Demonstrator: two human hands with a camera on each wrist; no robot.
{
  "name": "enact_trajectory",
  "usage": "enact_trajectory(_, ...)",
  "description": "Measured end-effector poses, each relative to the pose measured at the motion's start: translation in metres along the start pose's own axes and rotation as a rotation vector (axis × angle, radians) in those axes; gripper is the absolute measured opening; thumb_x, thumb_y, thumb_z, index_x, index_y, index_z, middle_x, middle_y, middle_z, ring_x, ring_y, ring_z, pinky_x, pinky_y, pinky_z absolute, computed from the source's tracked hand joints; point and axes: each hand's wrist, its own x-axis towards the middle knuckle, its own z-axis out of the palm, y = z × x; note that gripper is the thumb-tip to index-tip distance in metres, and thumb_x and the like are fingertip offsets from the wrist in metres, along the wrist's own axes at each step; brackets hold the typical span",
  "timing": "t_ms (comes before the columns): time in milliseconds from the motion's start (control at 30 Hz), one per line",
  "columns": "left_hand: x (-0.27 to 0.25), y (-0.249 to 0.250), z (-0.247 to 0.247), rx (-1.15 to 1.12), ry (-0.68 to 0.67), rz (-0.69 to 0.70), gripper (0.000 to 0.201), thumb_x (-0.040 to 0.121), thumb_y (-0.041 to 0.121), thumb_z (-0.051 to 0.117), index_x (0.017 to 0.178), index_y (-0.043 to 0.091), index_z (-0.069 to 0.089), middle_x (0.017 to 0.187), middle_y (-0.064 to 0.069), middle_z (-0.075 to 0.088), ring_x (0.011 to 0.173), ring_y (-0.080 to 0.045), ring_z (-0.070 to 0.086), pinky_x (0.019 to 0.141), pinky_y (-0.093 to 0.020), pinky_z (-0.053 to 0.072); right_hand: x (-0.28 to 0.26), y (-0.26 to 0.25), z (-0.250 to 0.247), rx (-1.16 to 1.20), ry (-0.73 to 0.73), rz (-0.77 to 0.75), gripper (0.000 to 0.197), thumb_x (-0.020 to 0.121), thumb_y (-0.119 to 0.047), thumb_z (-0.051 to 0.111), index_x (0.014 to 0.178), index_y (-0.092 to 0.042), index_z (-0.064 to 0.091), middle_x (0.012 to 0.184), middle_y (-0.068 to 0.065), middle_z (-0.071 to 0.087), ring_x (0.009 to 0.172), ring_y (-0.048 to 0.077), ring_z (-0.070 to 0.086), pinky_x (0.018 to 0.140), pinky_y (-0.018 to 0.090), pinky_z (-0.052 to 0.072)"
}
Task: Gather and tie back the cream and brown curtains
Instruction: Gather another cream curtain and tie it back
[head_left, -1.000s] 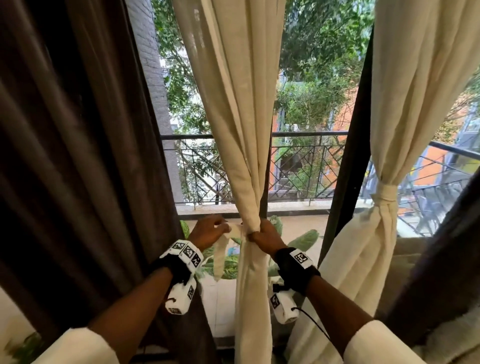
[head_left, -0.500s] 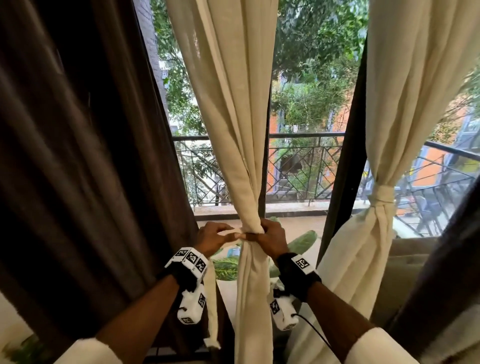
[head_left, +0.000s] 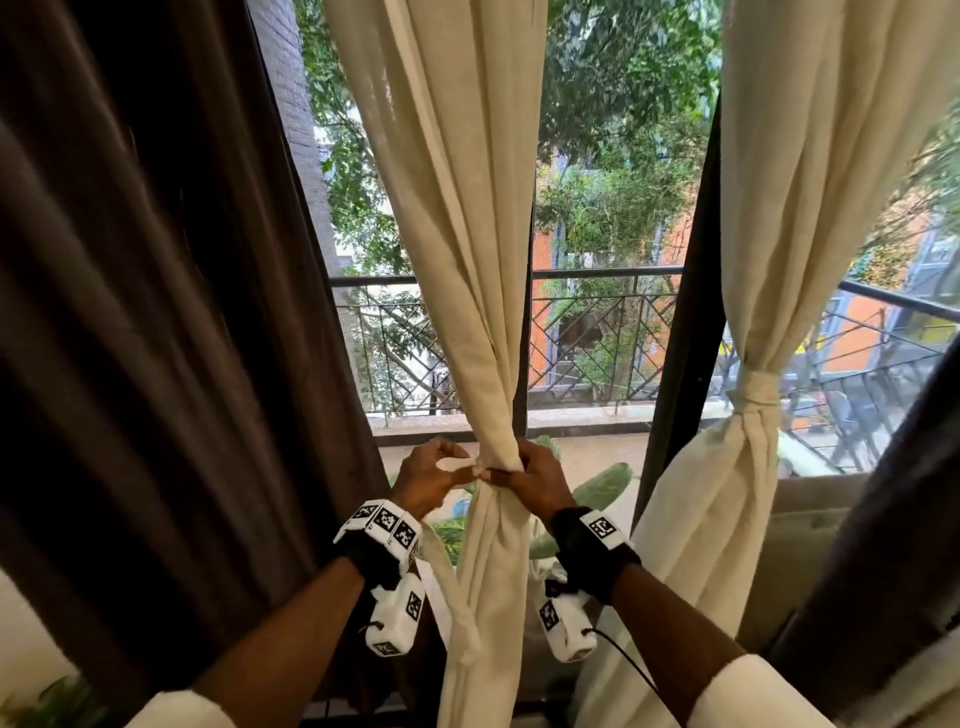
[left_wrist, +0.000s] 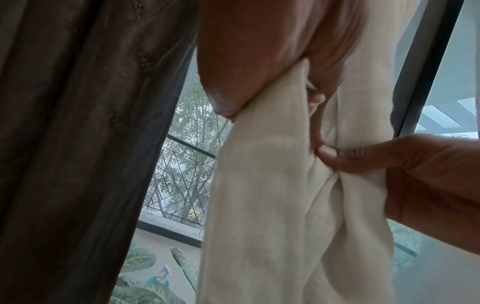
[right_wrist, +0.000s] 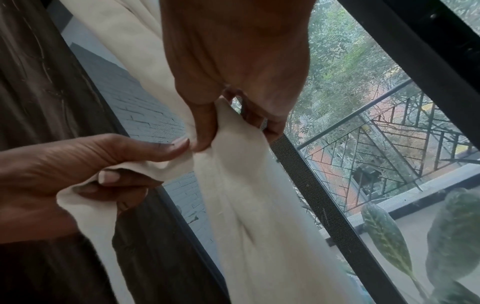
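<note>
1. Head view: the cream curtain (head_left: 467, 260) hangs at centre, bunched at sill height. The right hand (head_left: 532, 475) is curled around the bunch; the left hand (head_left: 428, 480) pinches a cream tie strip (head_left: 441, 577). The brown curtain (head_left: 156, 312) hangs loose at left; a second cream curtain (head_left: 753, 260) at right is already tied.
2. Left wrist view: the right hand's thumb (left_wrist: 345, 156) presses into the gathered cloth.
3. Right wrist view: the left hand's fingers (right_wrist: 130, 176) are closed on the strip beside the bunch.

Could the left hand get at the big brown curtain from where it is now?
Probably yes, but not right away: the brown curtain hangs just beside the left hand with nothing between, yet that hand's grip is taken up by the cream tie strip.
</note>
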Motion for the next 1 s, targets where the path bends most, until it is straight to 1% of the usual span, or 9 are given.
enact_trajectory(133,0.008,-0.014,-0.004,-0.055,-0.062,-0.004,0.051,0.048,0.057,0.084,0.091,0.032,0.072,0.100,-0.006,0.074,0.085,-0.023,0.063,0.080,-0.039,0.049,0.002,0.002,0.006,-0.026,0.001,0.008,0.041,0.066,-0.019,0.085,0.105,-0.015,0.071,0.102,0.005,0.072,0.092,0.019,0.066,0.079,0.032,0.051)
enact_trajectory(233,0.014,-0.027,-0.003,-0.048,-0.084,-0.068,0.058,0.046,0.068,0.081,0.090,0.030,0.075,0.099,-0.017,0.073,0.082,-0.026,0.058,0.074,-0.042,0.046,0.002,0.002,0.011,-0.059,-0.017,0.000,0.044,0.069,-0.017,0.084,0.110,-0.013,0.069,0.108,0.008,0.071,0.092,0.016,0.063,0.077,0.025,0.045)
enact_trajectory(333,-0.001,-0.005,-0.004,0.071,-0.046,-0.059,0.011,0.081,0.037,0.069,0.083,0.026,0.071,0.084,-0.011,0.071,0.067,-0.026,0.059,0.055,-0.029,0.047,0.002,0.000,0.013,-0.129,-0.026,-0.016,0.043,0.073,-0.018,0.082,0.112,-0.009,0.067,0.110,0.011,0.070,0.092,0.017,0.061,0.071,0.020,0.037)
enact_trajectory(433,-0.005,0.004,-0.001,0.202,-0.029,-0.057,0.013,0.092,0.024,0.054,0.089,0.017,0.065,0.081,0.002,0.064,0.049,-0.023,0.060,0.046,-0.024,0.045,0.001,0.000,0.018,-0.270,-0.022,-0.069,0.043,0.079,-0.024,0.077,0.115,-0.006,0.063,0.110,0.016,0.069,0.099,0.027,0.063,0.065,0.021,0.030)
enact_trajectory(633,-0.006,0.007,0.001,0.332,0.022,-0.004,0.018,0.086,0.029,0.063,0.097,0.015,0.065,0.092,-0.002,0.070,0.041,-0.022,0.062,0.043,-0.027,0.046,-0.004,-0.001,0.024,-0.320,0.090,-0.127,0.032,0.080,-0.015,0.071,0.111,-0.008,0.067,0.101,0.015,0.073,0.095,0.032,0.067,0.069,0.028,0.043)
enact_trajectory(733,-0.008,0.006,-0.003,0.285,0.040,0.004,0.005,0.080,0.024,0.071,0.082,0.020,0.069,0.083,-0.002,0.071,0.049,-0.023,0.066,0.044,-0.032,0.054,-0.005,-0.001,0.025,-0.328,0.141,-0.101,0.030,0.080,-0.013,0.067,0.109,-0.010,0.065,0.099,0.016,0.072,0.094,0.035,0.066,0.069,0.032,0.045)
enact_trajectory(833,-0.011,0.005,-0.011,0.223,0.007,-0.047,0.009,0.078,0.020,0.075,0.078,0.024,0.067,0.082,-0.004,0.069,0.054,-0.020,0.061,0.039,-0.024,0.048,-0.003,-0.003,0.022,-0.216,0.106,0.010,0.029,0.081,-0.009,0.064,0.109,-0.009,0.066,0.102,0.016,0.071,0.094,0.032,0.065,0.070,0.027,0.042)
enact_trajectory(900,-0.013,0.004,-0.022,0.275,-0.042,-0.077,0.017,0.078,0.027,0.076,0.088,0.015,0.068,0.080,0.002,0.067,0.050,-0.013,0.057,0.037,-0.019,0.042,-0.002,-0.005,0.021,-0.042,0.048,0.104,0.023,0.081,-0.004,0.063,0.103,-0.006,0.067,0.100,0.018,0.070,0.092,0.031,0.064,0.072,0.029,0.042)
enact_trajectory(1000,-0.019,0.008,-0.045,0.402,-0.151,-0.065,0.025,0.080,0.039,0.071,0.074,0.015,0.069,0.058,0.009,0.068,0.042,-0.006,0.054,0.042,-0.020,0.041,0.000,-0.003,0.016,0.107,0.023,0.177,0.019,0.081,0.000,0.062,0.096,-0.010,0.068,0.097,0.014,0.069,0.092,0.027,0.061,0.077,0.034,0.043)
